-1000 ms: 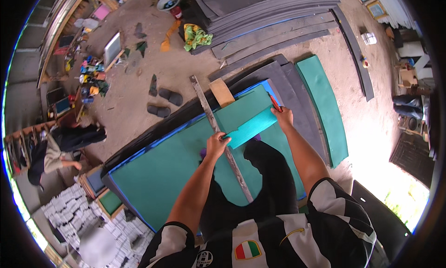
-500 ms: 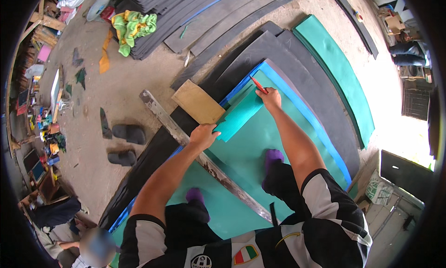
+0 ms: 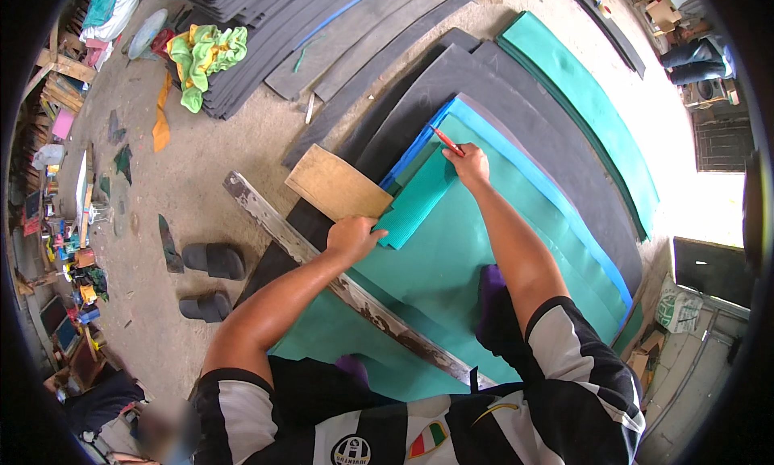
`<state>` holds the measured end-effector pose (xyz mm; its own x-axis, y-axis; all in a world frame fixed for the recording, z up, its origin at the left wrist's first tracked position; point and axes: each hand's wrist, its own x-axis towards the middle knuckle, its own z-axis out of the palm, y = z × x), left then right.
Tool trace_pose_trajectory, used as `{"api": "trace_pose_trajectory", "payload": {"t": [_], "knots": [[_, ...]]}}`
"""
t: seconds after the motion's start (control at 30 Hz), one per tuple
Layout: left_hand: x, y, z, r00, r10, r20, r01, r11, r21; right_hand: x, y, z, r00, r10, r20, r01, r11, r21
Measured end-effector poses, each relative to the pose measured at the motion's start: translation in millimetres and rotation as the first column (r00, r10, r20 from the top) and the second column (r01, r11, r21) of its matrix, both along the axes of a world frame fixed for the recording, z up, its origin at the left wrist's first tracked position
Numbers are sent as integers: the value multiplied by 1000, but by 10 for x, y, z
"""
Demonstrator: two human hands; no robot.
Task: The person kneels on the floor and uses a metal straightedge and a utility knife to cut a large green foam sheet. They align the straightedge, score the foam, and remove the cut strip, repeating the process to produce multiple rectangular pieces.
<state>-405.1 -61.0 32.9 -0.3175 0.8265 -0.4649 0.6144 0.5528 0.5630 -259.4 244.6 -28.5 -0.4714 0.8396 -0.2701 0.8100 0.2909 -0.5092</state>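
A tan-brown floor [image 3: 266, 134], dusty-looking and marked with darker patches, spreads across the room and curves toward the dark rim of the view. Along the left edge, wooden boards [image 3: 60, 90] and crowded clutter [image 3: 81, 263] line the side, mostly too small to tell apart. At the right, strong white light [image 3: 709, 211] bleaches the floor. Above that glare is a dark, grid-patterned panel [image 3: 720, 143]; below it, a black board [image 3: 709, 270] stands near a pale grey block wall [image 3: 673, 359]. A cardboard box [image 3: 663, 15] sits at upper right.
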Motion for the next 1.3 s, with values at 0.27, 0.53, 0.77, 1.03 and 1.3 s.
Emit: {"api": "trace_pose_trajectory", "payload": {"t": [0.27,0.53,0.77,1.03,1.3], "knots": [[-23,-1,-27,999,11,33,-11,1000,-8,-14,-34,31,999,-52,12,53,998,-42],[-47,27,53,1000,21,13,-20,999,-36,0,-39,-8,999,-26,19,26,1000,4],[-165,112,-88,999,-25,-21,26,999,28,-60,-53,60,999,-45,30,43,998,45],[-493,683,21,972,-205,114,230,930,-287,-31,-30,-38,998,-16,64,14,1000,26],[-526,635,-103,970,-205,128,234,929,-286,269,-751,418,979,-56,-197,100,971,218]]}}
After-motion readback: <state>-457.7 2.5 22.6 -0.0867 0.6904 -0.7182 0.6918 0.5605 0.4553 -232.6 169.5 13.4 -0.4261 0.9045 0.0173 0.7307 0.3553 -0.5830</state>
